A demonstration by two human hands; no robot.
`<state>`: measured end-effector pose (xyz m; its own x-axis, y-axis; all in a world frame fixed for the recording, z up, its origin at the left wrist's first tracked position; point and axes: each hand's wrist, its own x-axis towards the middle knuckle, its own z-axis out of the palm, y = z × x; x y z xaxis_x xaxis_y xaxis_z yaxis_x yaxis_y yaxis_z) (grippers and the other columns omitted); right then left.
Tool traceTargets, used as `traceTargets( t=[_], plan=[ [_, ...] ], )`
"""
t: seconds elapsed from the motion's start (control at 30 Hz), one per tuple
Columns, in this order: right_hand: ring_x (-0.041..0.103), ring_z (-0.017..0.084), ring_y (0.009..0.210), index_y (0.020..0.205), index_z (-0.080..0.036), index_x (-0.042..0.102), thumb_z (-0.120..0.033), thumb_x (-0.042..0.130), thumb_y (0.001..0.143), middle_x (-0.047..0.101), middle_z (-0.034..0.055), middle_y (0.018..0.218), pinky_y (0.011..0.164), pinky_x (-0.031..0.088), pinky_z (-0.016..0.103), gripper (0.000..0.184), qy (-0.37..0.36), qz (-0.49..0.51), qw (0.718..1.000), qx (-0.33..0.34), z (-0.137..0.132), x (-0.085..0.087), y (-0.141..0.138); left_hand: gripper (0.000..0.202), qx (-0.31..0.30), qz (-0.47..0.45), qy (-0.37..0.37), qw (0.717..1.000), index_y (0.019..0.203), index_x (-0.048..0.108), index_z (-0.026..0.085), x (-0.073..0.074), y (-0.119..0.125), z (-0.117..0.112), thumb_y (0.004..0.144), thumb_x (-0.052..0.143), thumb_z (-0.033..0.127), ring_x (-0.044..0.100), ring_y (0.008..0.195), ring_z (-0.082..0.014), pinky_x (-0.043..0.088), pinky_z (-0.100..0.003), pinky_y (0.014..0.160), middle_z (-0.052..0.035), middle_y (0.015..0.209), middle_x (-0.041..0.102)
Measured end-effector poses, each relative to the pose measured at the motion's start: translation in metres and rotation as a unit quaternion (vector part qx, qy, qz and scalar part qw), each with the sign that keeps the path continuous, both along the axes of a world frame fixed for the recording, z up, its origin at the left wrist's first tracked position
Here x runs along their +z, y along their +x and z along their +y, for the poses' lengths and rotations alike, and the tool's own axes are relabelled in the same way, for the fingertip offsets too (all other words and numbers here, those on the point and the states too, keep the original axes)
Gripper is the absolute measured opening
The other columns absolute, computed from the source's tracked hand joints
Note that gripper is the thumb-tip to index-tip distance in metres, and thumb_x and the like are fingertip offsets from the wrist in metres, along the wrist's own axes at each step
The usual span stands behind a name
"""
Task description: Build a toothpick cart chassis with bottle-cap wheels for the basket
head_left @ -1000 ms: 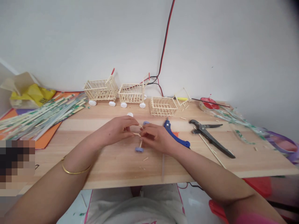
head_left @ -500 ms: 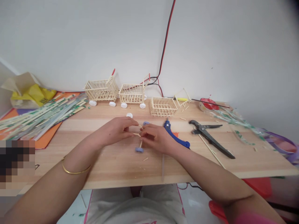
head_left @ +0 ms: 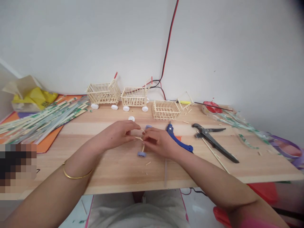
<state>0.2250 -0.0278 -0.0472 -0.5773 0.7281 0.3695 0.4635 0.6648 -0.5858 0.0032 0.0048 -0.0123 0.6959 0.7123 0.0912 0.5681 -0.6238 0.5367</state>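
My left hand (head_left: 118, 134) pinches the left ends of thin wooden sticks between thumb and fingers. From the other side my right hand (head_left: 159, 143) closes its fingertips on the same wheeled stick frame (head_left: 143, 148). One blue-grey wheel (head_left: 142, 154) shows at the frame's near end, and another blue-grey wheel (head_left: 148, 127) peeks out behind my right fingers. The joints between the sticks are mostly hidden by my fingers. A loose white wheel (head_left: 131, 118) lies just beyond my left hand. Close to my right hand rests a blue glue gun (head_left: 177, 137).
Along the wall stand two wheeled stick carts (head_left: 104, 94) (head_left: 134, 96) and a stick basket (head_left: 166, 110) without visible wheels. Black pliers (head_left: 211, 139) lie at right, a red-filled dish (head_left: 212, 107) behind them. Wrapped chopsticks (head_left: 52, 118) pile up at left. Wood scraps (head_left: 148, 163) dot the table.
The view has tipped up very slightly. My right fingers have shifted a little on the stick frame; my left hand keeps its pinch.
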Motion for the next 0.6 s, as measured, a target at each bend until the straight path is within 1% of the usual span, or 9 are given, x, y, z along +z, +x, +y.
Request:
traceTargets(
  t=[0.17,0.3,0.47,0.6],
  plan=[
    [0.063,0.017,0.091,0.084,-0.019,0.064,-0.014,0.060,0.083,0.067,0.0067,0.095,0.082,0.050,0.030,0.006,0.009,0.007,1.000,0.001,0.0004,-0.0051,0.0009,0.034,-0.011,0.005,0.006,1.000,0.111,0.062,0.020,0.0006,-0.0005,-0.0001,0.086,0.055,0.041,0.061,0.077,-0.0176,0.046,-0.029,0.073,-0.0057,0.095,0.069],
    [0.064,0.017,0.091,0.083,-0.019,0.064,-0.016,0.060,0.083,0.067,0.0072,0.095,0.082,0.051,0.030,0.005,0.010,0.011,1.000,0.002,0.0005,-0.0052,0.0008,0.034,-0.013,-0.001,0.002,1.000,0.110,0.063,0.019,0.0005,-0.0004,0.0000,0.085,0.057,0.041,0.062,0.079,-0.0180,0.046,-0.029,0.075,-0.0060,0.099,0.069],
    [0.063,0.017,0.091,0.082,-0.018,0.064,-0.016,0.060,0.083,0.067,0.0073,0.095,0.082,0.051,0.031,0.004,0.011,0.013,1.000,0.004,0.0005,-0.0046,0.0007,0.034,-0.010,-0.007,0.001,1.000,0.110,0.063,0.019,0.0006,-0.0007,-0.0004,0.085,0.057,0.041,0.062,0.077,-0.0184,0.046,-0.030,0.075,-0.0063,0.097,0.069],
    [0.063,0.017,0.090,0.082,-0.017,0.064,-0.015,0.060,0.083,0.067,0.0074,0.094,0.081,0.050,0.030,0.005,0.009,0.012,1.000,0.006,0.0001,-0.0039,0.0006,0.034,-0.009,-0.005,0.000,1.000,0.111,0.062,0.019,0.0014,-0.0008,-0.0008,0.086,0.057,0.041,0.062,0.078,-0.0177,0.046,-0.029,0.076,-0.0065,0.103,0.069]
  ],
)
